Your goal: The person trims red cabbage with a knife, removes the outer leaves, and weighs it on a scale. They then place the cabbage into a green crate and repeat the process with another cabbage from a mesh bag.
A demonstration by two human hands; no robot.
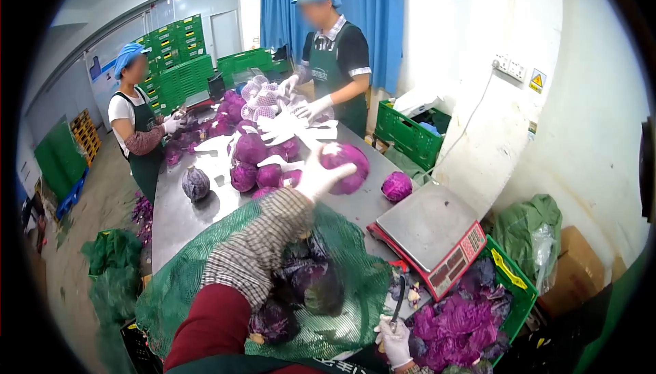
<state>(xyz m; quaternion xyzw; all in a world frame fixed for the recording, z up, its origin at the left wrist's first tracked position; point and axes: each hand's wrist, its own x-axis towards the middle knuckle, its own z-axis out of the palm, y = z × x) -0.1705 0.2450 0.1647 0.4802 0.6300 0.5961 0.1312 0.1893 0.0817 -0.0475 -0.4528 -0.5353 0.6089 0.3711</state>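
My left hand, in a white glove, grips a trimmed red cabbage above the metal table, its thumb across the near side. Low at the right, my gloved right hand is closed around a slim, dark, curved knife that points upward. Below my left forearm, a green mesh bag lies open with several dark untrimmed cabbages in it. Beyond my left hand, several trimmed cabbages are heaped among white foam nets.
A red-edged scale stands at the right, with a small cabbage beside it. Below it, a green crate holds purple leaves. One dark cabbage sits at the table's left. Two co-workers stand across the table.
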